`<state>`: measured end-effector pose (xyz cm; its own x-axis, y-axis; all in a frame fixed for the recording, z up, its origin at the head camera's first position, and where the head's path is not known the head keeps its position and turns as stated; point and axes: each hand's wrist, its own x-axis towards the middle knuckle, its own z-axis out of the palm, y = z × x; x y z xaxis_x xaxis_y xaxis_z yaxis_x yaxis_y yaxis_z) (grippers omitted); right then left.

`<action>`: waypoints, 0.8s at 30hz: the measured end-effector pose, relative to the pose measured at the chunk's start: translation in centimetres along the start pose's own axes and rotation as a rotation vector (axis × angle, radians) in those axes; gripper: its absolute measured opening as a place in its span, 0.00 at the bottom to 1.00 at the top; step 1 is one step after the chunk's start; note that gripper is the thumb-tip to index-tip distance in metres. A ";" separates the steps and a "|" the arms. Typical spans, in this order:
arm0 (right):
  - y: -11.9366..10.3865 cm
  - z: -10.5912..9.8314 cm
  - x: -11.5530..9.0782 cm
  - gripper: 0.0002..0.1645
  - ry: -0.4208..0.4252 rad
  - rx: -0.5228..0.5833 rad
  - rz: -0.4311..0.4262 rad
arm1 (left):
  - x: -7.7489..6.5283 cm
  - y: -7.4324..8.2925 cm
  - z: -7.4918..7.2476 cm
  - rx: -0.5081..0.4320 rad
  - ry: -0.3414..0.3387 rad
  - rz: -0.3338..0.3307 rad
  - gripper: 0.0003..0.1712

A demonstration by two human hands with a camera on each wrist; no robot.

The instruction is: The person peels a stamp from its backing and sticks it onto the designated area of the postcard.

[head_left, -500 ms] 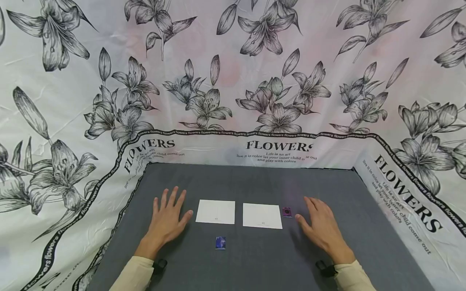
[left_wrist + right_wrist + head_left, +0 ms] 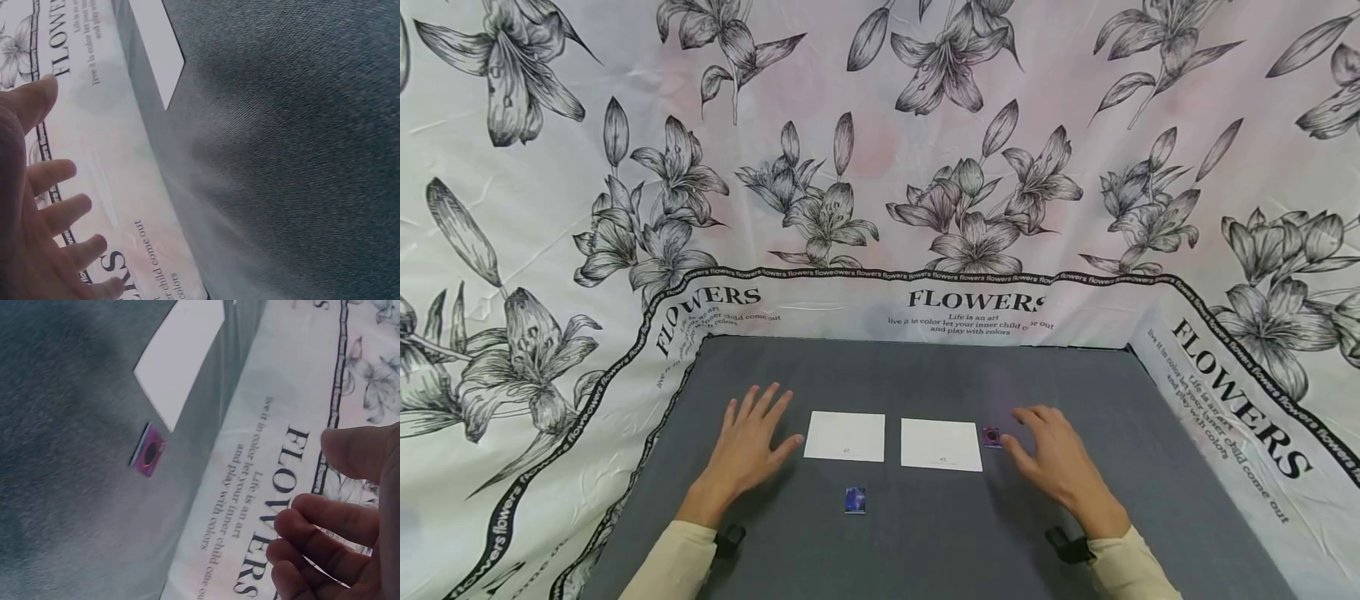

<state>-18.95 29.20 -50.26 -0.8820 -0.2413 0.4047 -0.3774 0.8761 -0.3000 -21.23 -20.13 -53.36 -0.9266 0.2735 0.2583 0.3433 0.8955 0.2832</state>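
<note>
From my seat at the feed, I see the right hand [image 2: 1062, 465] has edged inward over the last half second, bringing its thumb and forefinger nearer the purple printed square [image 2: 992, 437]. The left hand [image 2: 741, 457] has also shifted a little inward, toward the left white card [image 2: 845, 437]. Neither card nor square looks displaced, so I judge this as a reach only, with nothing picked up yet.

Both sets of fingers are free: the left ones are spread and slack, the right ones loosely bent with the thumb held apart. The purple square lies just off the right thumb's tip, on its inner side, showing a dark round print to my right wrist camera. I can't tell how high the fingers are above the grey tabletop [image 2: 925, 554].

Past that square, farther from the right fingertips, is the right white card [image 2: 942, 445], close enough that an overshoot could brush it. The blue printed square [image 2: 855, 500] sits between the hands, nearer the left fingers than the right. A floral curtain [image 2: 820, 67] rises well beyond both sets of fingertips. I see nothing blocking the gap from right thumb to purple square.
</note>
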 end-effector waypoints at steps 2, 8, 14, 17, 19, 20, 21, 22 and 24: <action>-0.4 -0.1 0.2 0.25 -0.009 -0.001 -0.007 | 0.1 0.1 -0.2 -0.005 0.000 0.014 0.46; -1.4 0.0 0.9 0.22 -0.017 -0.014 -0.052 | 0.5 0.2 -0.4 -0.004 -0.007 0.052 0.46; -2.5 0.4 1.6 0.15 0.005 -0.013 -0.127 | 1.0 0.3 -0.4 -0.023 -0.051 0.057 0.44; -3.0 0.7 1.8 0.14 -0.003 -0.015 -0.152 | 1.2 0.3 -0.3 -0.035 -0.077 0.056 0.44; -3.2 0.9 2.0 0.14 -0.009 -0.010 -0.166 | 1.4 0.3 -0.2 -0.039 -0.090 0.057 0.44; -3.3 1.0 2.0 0.14 -0.012 -0.008 -0.173 | 1.4 0.3 -0.1 -0.044 -0.096 0.058 0.44; -3.4 1.2 2.1 0.15 -0.015 0.002 -0.176 | 1.5 0.3 0.0 -0.046 -0.102 0.059 0.44; -3.6 1.3 2.2 0.15 -0.017 0.010 -0.183 | 1.5 0.3 0.0 -0.050 -0.106 0.061 0.44; -3.8 1.6 2.3 0.16 -0.023 0.018 -0.194 | 1.6 0.2 0.2 -0.060 -0.113 0.065 0.45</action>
<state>-19.95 24.67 -49.56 -0.7982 -0.4147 0.4370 -0.5459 0.8047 -0.2334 -22.67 -19.42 -53.07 -0.9123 0.3712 0.1731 0.4087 0.8529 0.3249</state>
